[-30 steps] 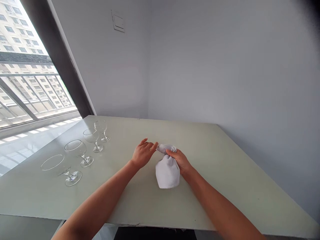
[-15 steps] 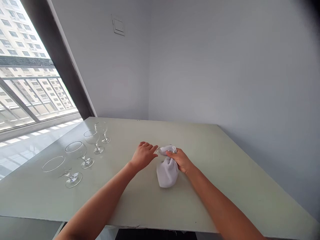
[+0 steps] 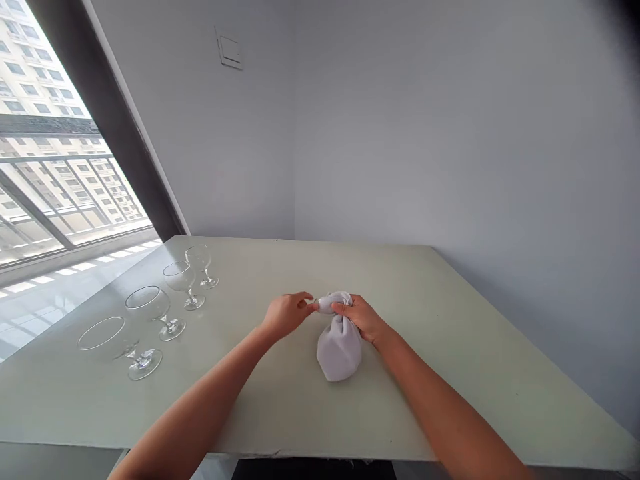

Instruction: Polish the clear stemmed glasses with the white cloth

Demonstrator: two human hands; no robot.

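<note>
My right hand is closed on a white cloth, its thumb pressing on the upper fold. Below the grip, the cloth hangs down in a loose pouch. The upper part of the cloth is wrapped around a clear glass piece, most of which is hidden. At the left end of this wrap, my left hand has its thumb and fingertips drawn together on the glass end. What exact kind of glass it is cannot be made out.
Several clear stemmed glasses stand in a row on the left of the pale table, including a near one and a far one. Grey walls meet behind the table. A window with a railing is at left.
My left hand's spread fingers have drawn in and now pinch at the left end of the wrapped cloth. The hanging cloth has shifted slightly right and down. My right hand keeps its grip.
</note>
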